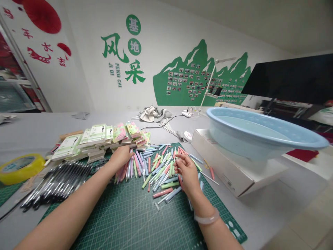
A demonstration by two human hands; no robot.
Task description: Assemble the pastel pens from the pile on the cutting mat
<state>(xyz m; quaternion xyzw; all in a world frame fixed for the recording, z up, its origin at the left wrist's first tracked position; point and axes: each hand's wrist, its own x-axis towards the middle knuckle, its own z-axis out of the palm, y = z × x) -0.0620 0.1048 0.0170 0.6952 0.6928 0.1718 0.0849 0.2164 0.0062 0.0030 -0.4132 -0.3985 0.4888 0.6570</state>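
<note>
Green cutting mat (125, 215) bears pastel pens (162, 193) beside my fingers; right hand (187, 171) has them apart, left hand (121, 157) I cannot tell.

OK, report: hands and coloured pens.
Left hand at coloured pens' left side; right hand at right. Pens loose on mat. Black pens beside left forearm.

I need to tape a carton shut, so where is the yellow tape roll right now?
In the head view, the yellow tape roll lies at the far left, beside the black pens.
</note>
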